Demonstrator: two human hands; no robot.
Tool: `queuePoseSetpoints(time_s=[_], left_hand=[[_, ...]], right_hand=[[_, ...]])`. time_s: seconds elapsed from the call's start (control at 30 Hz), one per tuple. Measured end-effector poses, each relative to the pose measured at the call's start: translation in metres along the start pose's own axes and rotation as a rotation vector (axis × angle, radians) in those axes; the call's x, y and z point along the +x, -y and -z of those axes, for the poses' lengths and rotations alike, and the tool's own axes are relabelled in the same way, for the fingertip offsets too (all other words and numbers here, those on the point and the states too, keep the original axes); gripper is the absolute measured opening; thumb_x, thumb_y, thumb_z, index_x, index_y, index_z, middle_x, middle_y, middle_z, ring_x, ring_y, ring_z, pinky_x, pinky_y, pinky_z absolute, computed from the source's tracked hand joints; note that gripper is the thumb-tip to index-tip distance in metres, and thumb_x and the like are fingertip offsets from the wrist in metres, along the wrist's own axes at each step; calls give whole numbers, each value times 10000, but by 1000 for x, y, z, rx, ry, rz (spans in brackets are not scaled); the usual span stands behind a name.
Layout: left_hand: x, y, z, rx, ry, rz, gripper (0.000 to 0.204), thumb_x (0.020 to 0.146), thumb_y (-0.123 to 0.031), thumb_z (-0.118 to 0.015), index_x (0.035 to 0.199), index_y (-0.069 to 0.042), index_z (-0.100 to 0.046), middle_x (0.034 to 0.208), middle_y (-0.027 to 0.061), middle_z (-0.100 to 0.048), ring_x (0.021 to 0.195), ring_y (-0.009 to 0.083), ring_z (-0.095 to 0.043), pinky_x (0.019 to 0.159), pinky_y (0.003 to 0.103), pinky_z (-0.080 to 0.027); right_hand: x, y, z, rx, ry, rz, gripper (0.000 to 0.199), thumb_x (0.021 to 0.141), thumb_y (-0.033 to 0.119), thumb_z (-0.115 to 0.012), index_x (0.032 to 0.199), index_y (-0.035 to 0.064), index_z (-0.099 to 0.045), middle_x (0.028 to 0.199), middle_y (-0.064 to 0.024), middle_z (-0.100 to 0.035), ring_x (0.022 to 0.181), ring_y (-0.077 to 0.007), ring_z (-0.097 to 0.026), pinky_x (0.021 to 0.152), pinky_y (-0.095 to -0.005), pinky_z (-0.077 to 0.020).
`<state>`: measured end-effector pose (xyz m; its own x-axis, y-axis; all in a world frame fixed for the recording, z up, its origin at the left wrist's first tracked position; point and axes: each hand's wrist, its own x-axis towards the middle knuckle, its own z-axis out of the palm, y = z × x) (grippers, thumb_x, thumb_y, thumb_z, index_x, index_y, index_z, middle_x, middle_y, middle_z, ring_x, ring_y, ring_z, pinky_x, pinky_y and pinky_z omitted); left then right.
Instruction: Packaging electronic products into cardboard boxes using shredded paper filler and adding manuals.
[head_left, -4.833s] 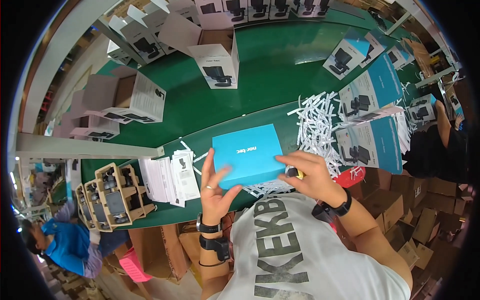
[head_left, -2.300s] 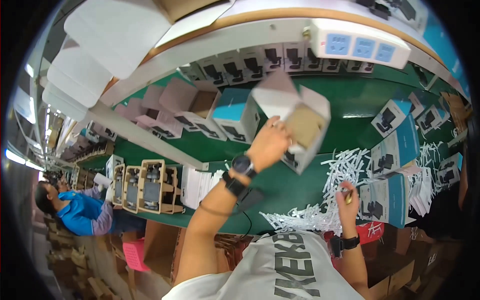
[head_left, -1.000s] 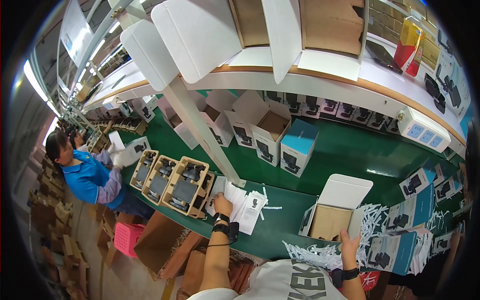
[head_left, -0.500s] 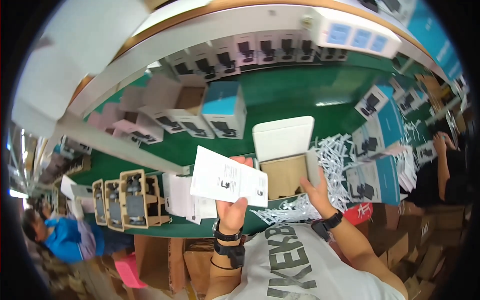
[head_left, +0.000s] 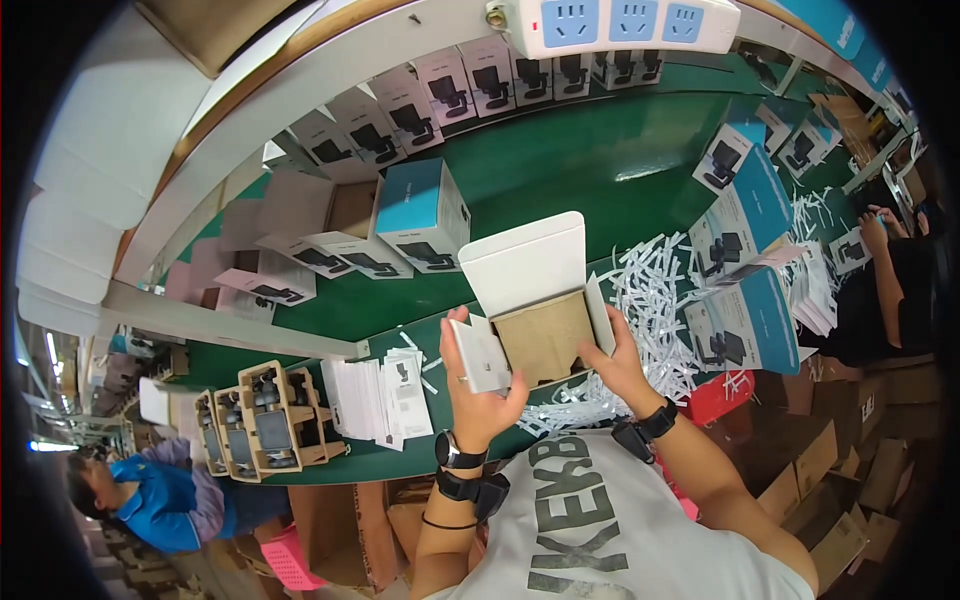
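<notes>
A white cardboard box [head_left: 525, 262] stands with its lid up on the bench before me. Brown card [head_left: 548, 335] fills its inside. My left hand [head_left: 478, 400] grips a white printed leaflet [head_left: 480, 356], now seen at a slant against the box's left side. The thumb lies along its near edge. My right hand [head_left: 622, 365] holds the box's right side flap [head_left: 599, 313], with the thumb reaching over the brown card. Whether the left fingers also touch the box wall is hidden.
White shredded paper [head_left: 650, 320] heaps right of the box. Leaflet stacks [head_left: 375, 400] and brown trays with black parts [head_left: 268, 420] lie left. Printed boxes [head_left: 425, 215] stand behind; a power strip [head_left: 620, 25] hangs above. A co-worker's arm [head_left: 885, 270] shows at right.
The leaflet has gone from flat above the bench to slanted against the box's left side. My right hand has closed on the right flap. The view has shifted somewhat.
</notes>
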<state>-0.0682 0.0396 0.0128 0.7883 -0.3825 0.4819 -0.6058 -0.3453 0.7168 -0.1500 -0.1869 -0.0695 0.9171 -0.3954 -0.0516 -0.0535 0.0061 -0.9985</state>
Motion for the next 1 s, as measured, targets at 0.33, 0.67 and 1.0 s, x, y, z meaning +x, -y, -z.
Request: queuePoseSetpoints(time_s=[0.33, 0.67, 1.0], left_hand=[[-29, 20, -13, -54, 83, 331, 883, 858, -134, -757, 1588, 62, -298, 1572, 325, -376, 1450, 508, -379, 1220, 503, -306], [-1, -9, -53, 509, 503, -183, 945, 840, -359, -808, 1577, 31, -364, 1650, 274, -319, 1524, 494, -291, 1241, 565, -257], [-2, -11, -53, 497, 491, -188, 955, 837, -347, -808, 1594, 11, -350, 1669, 255, -302, 1529, 491, -285, 1242, 575, -247]], right_hand=[[15, 42, 58, -19, 103, -212, 547, 886, 203, -833, 1356, 14, -627, 1234, -69, -639, 1071, -123, -606, 908, -303, -507], [36, 68, 44, -388, 177, 166, 347, 934, 252, -722, 1238, 89, -680, 1000, -154, -719, 947, -330, -710, 863, -395, -552], [57, 68, 31, -866, -34, 392, 206, 937, 231, -713, 1096, 101, -717, 934, -100, -754, 811, -318, -717, 712, -429, -549]])
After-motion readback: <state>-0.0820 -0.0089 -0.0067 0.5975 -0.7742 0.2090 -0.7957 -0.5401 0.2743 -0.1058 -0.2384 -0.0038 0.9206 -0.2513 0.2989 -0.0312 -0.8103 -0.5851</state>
